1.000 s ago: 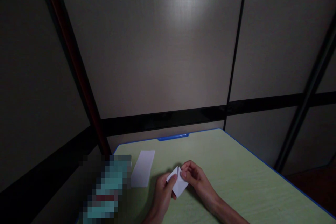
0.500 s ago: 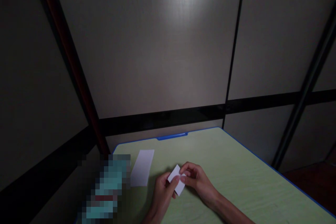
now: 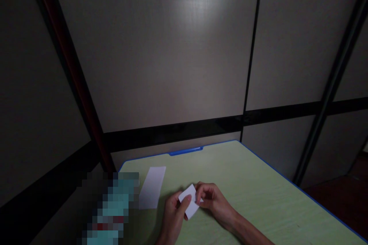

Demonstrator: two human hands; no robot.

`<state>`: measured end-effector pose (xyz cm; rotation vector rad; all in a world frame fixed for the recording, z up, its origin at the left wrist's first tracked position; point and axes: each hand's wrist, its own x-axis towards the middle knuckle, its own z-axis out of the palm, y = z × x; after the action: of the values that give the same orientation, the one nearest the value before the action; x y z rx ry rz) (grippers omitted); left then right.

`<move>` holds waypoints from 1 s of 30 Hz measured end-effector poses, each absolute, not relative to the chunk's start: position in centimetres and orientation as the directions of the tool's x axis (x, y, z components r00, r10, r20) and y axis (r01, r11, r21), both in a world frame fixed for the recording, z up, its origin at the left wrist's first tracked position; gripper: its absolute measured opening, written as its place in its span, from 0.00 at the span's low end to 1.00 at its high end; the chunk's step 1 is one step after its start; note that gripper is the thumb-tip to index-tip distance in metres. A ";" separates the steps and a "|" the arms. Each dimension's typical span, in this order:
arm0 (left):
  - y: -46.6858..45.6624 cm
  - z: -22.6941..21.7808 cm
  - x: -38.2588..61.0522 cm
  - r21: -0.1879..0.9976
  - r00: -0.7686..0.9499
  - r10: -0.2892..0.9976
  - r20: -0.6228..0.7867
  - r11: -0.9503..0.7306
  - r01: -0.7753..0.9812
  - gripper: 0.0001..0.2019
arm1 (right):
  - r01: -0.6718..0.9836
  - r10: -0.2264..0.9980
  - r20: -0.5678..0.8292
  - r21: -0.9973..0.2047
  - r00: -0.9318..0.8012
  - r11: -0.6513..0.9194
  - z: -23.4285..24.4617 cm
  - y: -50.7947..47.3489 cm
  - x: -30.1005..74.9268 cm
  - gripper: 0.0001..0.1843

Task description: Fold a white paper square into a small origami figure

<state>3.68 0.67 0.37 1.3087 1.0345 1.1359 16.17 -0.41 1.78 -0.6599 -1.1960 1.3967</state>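
A small piece of folded white paper (image 3: 193,208) is held just above the table by both hands. My left hand (image 3: 172,216) grips its left side, thumb lying across the top face and fingers underneath. On the paper's right edge, the bent fingers and thumb of my right hand (image 3: 215,200) close together at a corner. Part of that edge is hidden behind the fingers. A longer white paper strip (image 3: 152,188) lies flat on the table to the left, apart from both hands.
The light green table (image 3: 247,187) has a blue rim and a blue pen groove (image 3: 186,151) at its far edge. A blurred-out teal object (image 3: 110,208) occupies the left side. Tall grey panels (image 3: 172,61) with black bands stand right behind the table.
My right fingers have shifted from the paper's upper face to its right corner and curled more. The paper has turned slightly in my left hand. The whole view has shifted a little.
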 end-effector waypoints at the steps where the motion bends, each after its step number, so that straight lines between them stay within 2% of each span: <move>1: 0.7 0.4 3.7 0.998 0.172 0.984 0.055 -0.052 -0.018 0.16 | -0.394 0.947 0.240 -0.908 -0.214 0.141 1.7 -0.4 16.2 0.05; 5: 0.6 0.8 3.7 0.999 0.169 0.984 0.047 -0.050 0.016 0.16 | -0.435 0.952 0.215 -0.894 -0.217 0.103 1.5 -0.4 16.2 0.06; 11: 0.6 1.1 3.6 0.997 0.148 0.986 0.075 -0.072 -0.025 0.16 | -0.387 0.970 0.096 -0.922 -0.223 0.002 1.3 -0.4 16.4 0.07; 30: 0.8 0.7 3.4 0.996 0.121 0.990 0.077 -0.072 -0.045 0.16 | -0.480 0.984 0.082 -0.877 -0.158 -0.004 0.9 0.0 16.4 0.06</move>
<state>3.38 0.79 0.67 1.2887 1.0519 1.1902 16.37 -0.05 0.86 -0.7163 -0.9680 1.4993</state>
